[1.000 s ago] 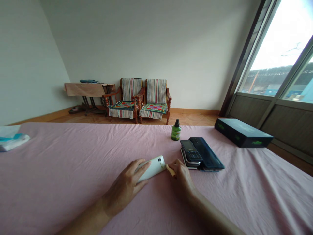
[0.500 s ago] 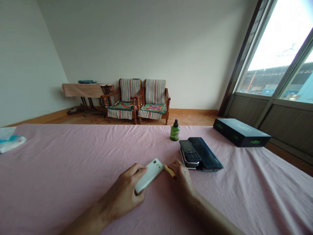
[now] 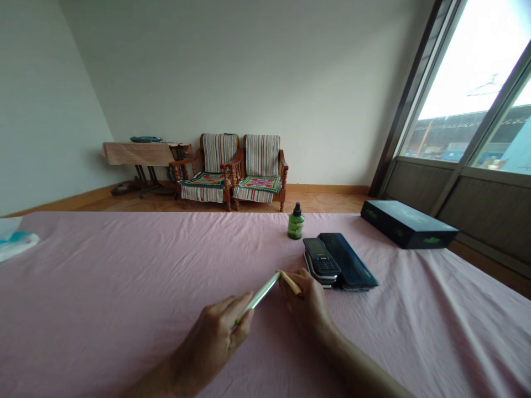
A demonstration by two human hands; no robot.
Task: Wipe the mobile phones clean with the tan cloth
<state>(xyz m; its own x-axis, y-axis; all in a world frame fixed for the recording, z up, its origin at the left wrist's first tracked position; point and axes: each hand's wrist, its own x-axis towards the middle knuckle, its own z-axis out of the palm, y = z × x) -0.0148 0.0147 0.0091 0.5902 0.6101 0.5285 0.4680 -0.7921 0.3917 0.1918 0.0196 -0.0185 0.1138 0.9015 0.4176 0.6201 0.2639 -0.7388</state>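
Note:
My left hand (image 3: 222, 331) is closed around the lower end of a white mobile phone (image 3: 262, 293), which is turned edge-on so that its thin side shows. At the phone's far end, my right hand (image 3: 307, 298) pinches a small pale yellow piece (image 3: 291, 283), perhaps folded cloth. One end of that piece meets the phone's top edge. Just beyond my right hand lies a dark keypad phone (image 3: 321, 257) on top of other phones, beside a larger dark blue phone or phone case (image 3: 346, 260).
A green bottle with a black cap (image 3: 296, 223) stands behind the phones. A black box (image 3: 409, 224) lies at the back right. A white and blue packet (image 3: 19, 243) sits at the far left. Pink cloth (image 3: 124, 287) covers the surface. Two wooden chairs (image 3: 259, 160) stand by the wall.
My left hand has rolled the white phone from its back face onto its edge. The yellow piece in my right hand has shifted slightly and still meets the phone's far end.

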